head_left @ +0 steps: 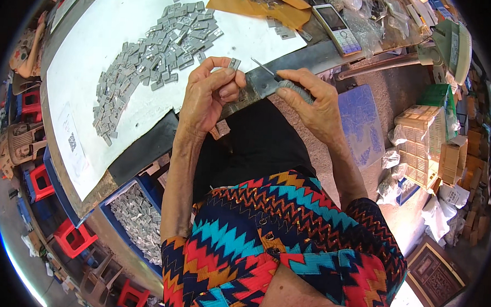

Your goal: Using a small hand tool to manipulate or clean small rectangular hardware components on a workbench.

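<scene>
Left hand: your left hand (211, 93) is curled in, thumb and forefinger pinched on one small grey tag (234, 63), held just above the table's near edge.
Right hand: your right hand (311, 99) is wrapped shut round the grey handle of a pick (274, 76); its thin metal tip points up and left, towards the tag, a little short of it.
Gap: tag and tip are near each other but apart (I can't tell whether the tip is lined up with a hole).
Pile: a big heap of grey tags (151, 58) is spread across the white sheet (97, 61), up and left of your left hand, running from the sheet's top down its left side.
Table: the table (314, 50) has a bare dark strip along its near edge, right under both hands.
Far side: an orange envelope (245, 3) with a few more tags on it, then a phone (337, 29) beside it to the right.
Below: a blue bin (138, 217) full of grey tags sits low on your left, under the table's edge.
Right side: a blue stool (361, 125) just past your right wrist, and stacked pale crates (424, 143) further out.
Lap: black cloth under your forearms, zigzag sleeves at the elbows.
</scene>
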A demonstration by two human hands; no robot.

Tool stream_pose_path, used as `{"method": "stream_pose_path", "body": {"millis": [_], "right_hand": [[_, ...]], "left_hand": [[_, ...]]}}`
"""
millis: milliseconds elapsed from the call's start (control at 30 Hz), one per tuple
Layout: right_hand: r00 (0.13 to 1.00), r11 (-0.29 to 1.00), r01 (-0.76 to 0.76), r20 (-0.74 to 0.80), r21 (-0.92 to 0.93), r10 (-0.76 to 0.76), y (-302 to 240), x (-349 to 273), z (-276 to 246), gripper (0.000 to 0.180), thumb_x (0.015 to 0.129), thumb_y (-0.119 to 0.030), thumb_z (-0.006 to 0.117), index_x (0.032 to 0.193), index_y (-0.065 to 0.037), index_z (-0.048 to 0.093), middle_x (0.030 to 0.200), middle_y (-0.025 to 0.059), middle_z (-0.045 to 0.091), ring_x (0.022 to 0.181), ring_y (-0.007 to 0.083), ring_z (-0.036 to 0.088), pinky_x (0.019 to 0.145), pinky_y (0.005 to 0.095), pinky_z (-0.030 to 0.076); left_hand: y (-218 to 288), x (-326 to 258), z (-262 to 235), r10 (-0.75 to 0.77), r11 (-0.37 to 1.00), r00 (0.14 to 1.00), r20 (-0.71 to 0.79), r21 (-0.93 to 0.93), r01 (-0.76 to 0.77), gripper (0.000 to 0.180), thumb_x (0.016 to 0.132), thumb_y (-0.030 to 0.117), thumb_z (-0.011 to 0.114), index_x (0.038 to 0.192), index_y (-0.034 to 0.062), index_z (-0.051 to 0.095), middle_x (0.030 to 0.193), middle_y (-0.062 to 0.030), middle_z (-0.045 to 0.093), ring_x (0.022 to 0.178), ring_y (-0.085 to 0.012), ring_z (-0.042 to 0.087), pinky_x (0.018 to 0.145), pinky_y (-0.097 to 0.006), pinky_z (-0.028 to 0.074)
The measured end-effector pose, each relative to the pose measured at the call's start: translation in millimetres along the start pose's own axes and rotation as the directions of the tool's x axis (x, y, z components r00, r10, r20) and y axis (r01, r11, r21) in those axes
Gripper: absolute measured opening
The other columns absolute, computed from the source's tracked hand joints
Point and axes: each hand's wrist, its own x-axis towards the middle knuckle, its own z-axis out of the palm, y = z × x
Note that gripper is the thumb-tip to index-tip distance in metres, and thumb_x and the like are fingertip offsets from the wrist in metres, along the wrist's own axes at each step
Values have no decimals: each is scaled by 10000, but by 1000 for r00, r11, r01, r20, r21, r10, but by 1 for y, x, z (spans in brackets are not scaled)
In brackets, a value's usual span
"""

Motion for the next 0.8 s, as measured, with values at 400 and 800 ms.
{"method": "stream_pose_path", "body": {"millis": [400, 800], "right_hand": [[989, 984, -146, 26, 105, 144, 8, -2, -3, 211, 810, -63, 598, 1008, 11, 597, 864, 45, 595, 781, 80, 527, 694, 205, 423], [933, 889, -322, -50, 325, 356, 8, -6, -6, 174, 821, -89, 577, 956, 16, 608, 707, -1, 560, 650, 54, 497, 593, 197, 401]], "left_hand": [[-4, 15, 8, -18, 997, 999, 40, 72, 15, 102, 847, 36, 490, 948, 27, 487, 758, -140, 571, 508, -57, 339, 455, -186, 275], [-8, 44, 23, 23, 841, 1000, -17, 541, -11, 132, 852, 111, 538, 955, 32, 516, 665, -34, 561, 495, -37, 352, 447, -187, 266]]}}
